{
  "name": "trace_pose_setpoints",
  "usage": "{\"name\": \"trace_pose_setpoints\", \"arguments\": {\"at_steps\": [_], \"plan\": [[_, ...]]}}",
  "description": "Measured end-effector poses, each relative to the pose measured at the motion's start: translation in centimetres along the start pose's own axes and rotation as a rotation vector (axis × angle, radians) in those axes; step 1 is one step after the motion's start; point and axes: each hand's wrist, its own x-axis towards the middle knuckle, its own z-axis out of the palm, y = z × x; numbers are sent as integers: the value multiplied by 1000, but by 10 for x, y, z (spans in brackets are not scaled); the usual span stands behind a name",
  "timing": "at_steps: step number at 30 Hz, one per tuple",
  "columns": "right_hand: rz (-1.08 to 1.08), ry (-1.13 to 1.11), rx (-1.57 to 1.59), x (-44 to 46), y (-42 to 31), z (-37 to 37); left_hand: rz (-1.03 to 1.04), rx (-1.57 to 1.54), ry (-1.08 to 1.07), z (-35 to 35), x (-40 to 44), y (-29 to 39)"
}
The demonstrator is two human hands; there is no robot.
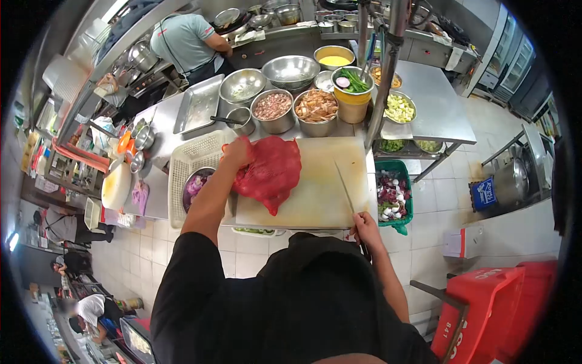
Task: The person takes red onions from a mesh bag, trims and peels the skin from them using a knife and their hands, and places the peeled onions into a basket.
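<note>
A large, floppy red piece that looks like raw meat [270,173] lies over the left part of the cutting board [321,182]. At its upper left edge, my left hand [238,151] is closed on it, with the fingertips partly hidden. My right hand [367,229] grips the handle of a long knife [344,185] by the board's lower right edge. The blade points away from me over the board, apart from the red piece. Left of the board, a bowl of purple onion [195,187] sits in a cream plastic basket [182,161].
Behind the board stand steel pots of chopped meat [272,105] and brownish strips [316,107], plus a yellow tub [353,103] with greens. A green crate [407,209] of onion scraps is at the right. A metal post [383,91] rises nearby. A co-worker [188,45] stands beyond.
</note>
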Motion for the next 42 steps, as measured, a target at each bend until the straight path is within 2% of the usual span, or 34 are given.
{"name": "trace_pose_setpoints", "arguments": {"at_steps": [4, 7, 10, 11, 13, 15, 17, 18, 20, 21, 25, 28, 29, 32, 33, 36, 39, 42], "plan": [[42, -41, -56, -6, -3, -16, -49, -219, 80, -22, -20, 3], [-6, -63, -217, 0, 4, -33, -188, -375, 197, -28, -25, -3], [-55, -127, -326, -1, -3, -53, -235, -506, 328, -56, -58, 9], [-45, -156, -322, -1, -8, -58, -199, -520, 467, -40, -59, 1], [-16, -213, -314, 0, -16, -65, -157, -589, 559, -51, -85, 25], [-91, -210, -446, 13, -7, -72, -113, -717, 629, -59, -116, 70], [-160, -192, -637, 27, 1, -76, 20, -810, 609, -43, -131, 112], [-271, -194, -730, 33, 1, -80, 84, -857, 586, -34, -140, 132], [-416, -208, -842, 35, -3, -80, 213, -774, 448, -16, -150, 169], [-322, -197, -878, 35, -8, -78, 208, -833, 348, 0, -153, 187], [-353, -158, -784, 30, -28, -71, 303, -868, 39, 55, -156, 222], [-437, -120, -783, 24, -31, -67, 324, -925, 88, 71, -158, 233], [-409, -124, -788, 19, -35, -64, 268, -978, 28, 72, -159, 234], [-377, -120, -813, 7, -42, -59, 295, -1080, 78, 92, -155, 231], [-394, -99, -819, 5, -42, -59, 247, -1109, 53, 93, -155, 233], [-381, -55, -846, -5, -48, -55, 331, -1107, 139, 97, -152, 232], [-331, -45, -892, -16, -64, -51, 352, -1178, 128, 102, -150, 231], [-280, -53, -945, -21, -70, -47, 387, -1081, 185, 104, -147, 231]]}}
